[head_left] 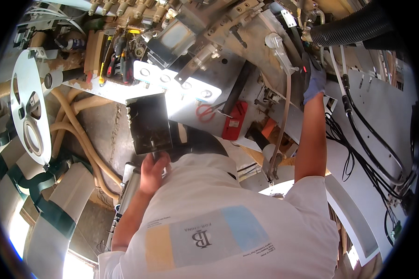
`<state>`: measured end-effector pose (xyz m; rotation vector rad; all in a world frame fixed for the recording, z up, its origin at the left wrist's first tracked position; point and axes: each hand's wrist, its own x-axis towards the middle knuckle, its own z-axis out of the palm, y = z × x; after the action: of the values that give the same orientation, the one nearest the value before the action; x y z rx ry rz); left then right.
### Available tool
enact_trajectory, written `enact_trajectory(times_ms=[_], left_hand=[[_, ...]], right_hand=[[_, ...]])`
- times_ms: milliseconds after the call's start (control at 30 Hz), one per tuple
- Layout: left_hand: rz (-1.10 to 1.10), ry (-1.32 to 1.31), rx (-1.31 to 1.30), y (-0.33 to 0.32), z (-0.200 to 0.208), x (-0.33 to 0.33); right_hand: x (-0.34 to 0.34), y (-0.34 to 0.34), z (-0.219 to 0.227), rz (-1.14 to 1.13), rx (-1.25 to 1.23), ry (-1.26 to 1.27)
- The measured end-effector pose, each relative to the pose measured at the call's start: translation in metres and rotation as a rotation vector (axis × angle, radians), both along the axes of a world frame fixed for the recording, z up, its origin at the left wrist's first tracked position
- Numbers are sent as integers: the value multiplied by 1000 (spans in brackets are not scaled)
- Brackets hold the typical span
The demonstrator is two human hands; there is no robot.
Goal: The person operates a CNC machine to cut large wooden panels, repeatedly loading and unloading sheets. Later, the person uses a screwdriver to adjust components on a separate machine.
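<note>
My bare left hand is closed at the lower edge of a black rectangular panel or shallow box, around a short metal stem below it. The panel's face is dark, with yellowish bits along its left edge. At the upper right, my right hand wears a blue-grey glove with a dark front. It reaches up against the machine beside a metal lever bracket. A small red spot shows by its fingers. Those fingers merge with the dark parts there, so their grip is unclear.
Red-handled scissors and a red box lie on the light machine surface. Screwdrivers cluster at the upper left. Tan hoses and a white reel stand left. Black cables hang right; a black corrugated hose crosses above.
</note>
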<state>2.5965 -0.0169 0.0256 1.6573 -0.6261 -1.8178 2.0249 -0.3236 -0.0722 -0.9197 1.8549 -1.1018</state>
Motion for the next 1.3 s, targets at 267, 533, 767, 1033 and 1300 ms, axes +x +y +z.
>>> enact_trajectory(times_ms=[267, 533, 767, 1033, 1300], left_hand=[[19, 60, 70, -21, 0, -6], [15, 80, 111, -36, -3, -16], [-52, 49, 160, -49, 0, -22], [-90, 20, 200, -55, 1, -25], [-97, 10, 219, -47, -2, -25]], right_hand=[[-14, 7, -8, -95, -24, -121], [12, 7, 23, -104, 21, -231], [22, 3, 33, -97, 114, -139], [-28, -4, -8, 21, 51, -47], [-7, -12, 6, 79, 94, 358]])
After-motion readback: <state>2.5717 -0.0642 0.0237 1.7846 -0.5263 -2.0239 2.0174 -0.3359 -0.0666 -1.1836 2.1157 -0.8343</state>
